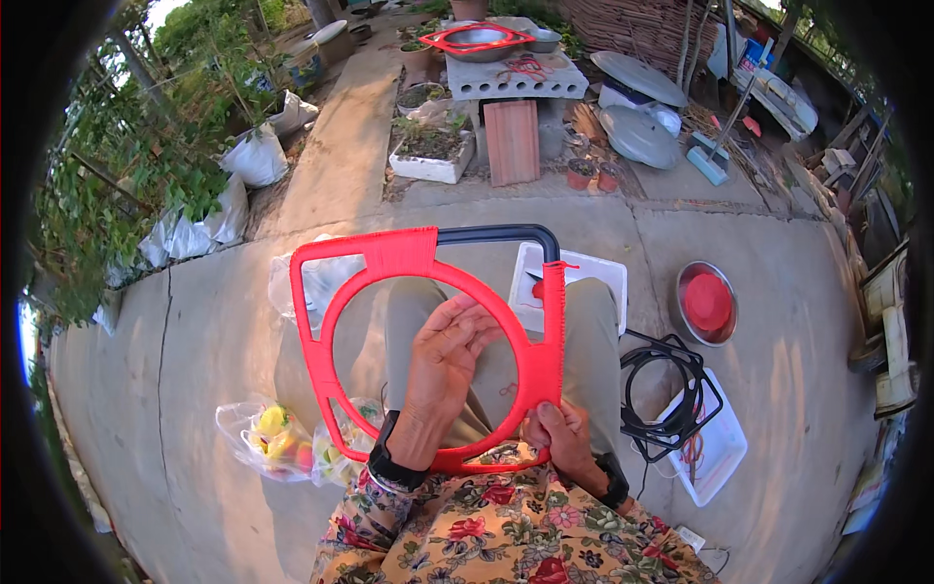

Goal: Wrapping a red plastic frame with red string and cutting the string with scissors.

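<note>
A square frame with a round ring inside it (400, 251) stands tilted over my lap, mostly wound in red cord. Bare black tubing (494, 235) shows along its top right, and a loose red cord end sticks out at the upper right side. My right hand (564, 438) is closed on the frame's lower right corner. Inside the ring's opening is my left hand (449, 355), its fingers loosely stretched and slightly bent near the ring's right inner edge. I cannot make out any cord in those fingers. Both wrists wear dark bands.
Bare black frames (671, 394) lie partly over a white tray (732, 443) at right. A metal bowl (732, 329) holds a red roll. Beyond my knees sits another white tray (611, 277). Plastic bags with fruit (268, 448) lie left. A concrete slab table (525, 83) stands behind.
</note>
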`<state>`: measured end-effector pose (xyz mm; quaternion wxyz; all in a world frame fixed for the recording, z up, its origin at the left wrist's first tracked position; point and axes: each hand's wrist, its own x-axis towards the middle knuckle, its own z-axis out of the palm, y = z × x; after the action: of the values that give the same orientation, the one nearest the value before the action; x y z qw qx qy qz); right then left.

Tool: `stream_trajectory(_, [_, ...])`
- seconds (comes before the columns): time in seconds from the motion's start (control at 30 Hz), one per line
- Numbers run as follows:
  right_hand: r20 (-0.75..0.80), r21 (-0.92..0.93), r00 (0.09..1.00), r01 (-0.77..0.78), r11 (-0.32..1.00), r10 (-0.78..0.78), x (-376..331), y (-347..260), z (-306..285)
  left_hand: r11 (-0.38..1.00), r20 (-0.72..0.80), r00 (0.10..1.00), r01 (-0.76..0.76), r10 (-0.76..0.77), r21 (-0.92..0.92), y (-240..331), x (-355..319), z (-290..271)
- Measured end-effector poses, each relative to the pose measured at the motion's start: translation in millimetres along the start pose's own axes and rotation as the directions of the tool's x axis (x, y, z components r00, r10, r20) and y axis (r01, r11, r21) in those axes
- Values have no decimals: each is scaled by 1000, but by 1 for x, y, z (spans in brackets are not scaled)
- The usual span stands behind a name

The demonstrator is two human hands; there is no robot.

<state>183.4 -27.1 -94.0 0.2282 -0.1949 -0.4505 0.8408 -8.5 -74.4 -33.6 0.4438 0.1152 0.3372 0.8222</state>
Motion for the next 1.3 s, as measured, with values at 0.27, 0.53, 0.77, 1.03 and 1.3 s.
stream_trajectory(0.27, [33, -16, 998, 54, 998, -53, 1, 0, -1, 998, -39, 999, -34, 36, 48, 13, 2, 6])
stream_trajectory(0.53, [-27, 12, 1000, 16, 1000, -16, 6, -5, -1, 972, -95, 995, 34, -12, 232, 45, -44, 24])
stream_trajectory(0.77, [-58, 91, 998, 7, 996, -1, 31, -16, -4, 799, -321, 780, -350, 537, 489, 103, -77, -61])
stream_trajectory(1.03, [-55, 194, 994, -86, 977, 98, 58, -11, -16, 860, -617, 687, -22, 383, 510, 70, -102, -163])
stream_trajectory(1.3, [-64, 186, 977, -190, 964, 205, 64, -14, -26, 958, -541, 798, -159, 266, 237, 51, -105, -163])
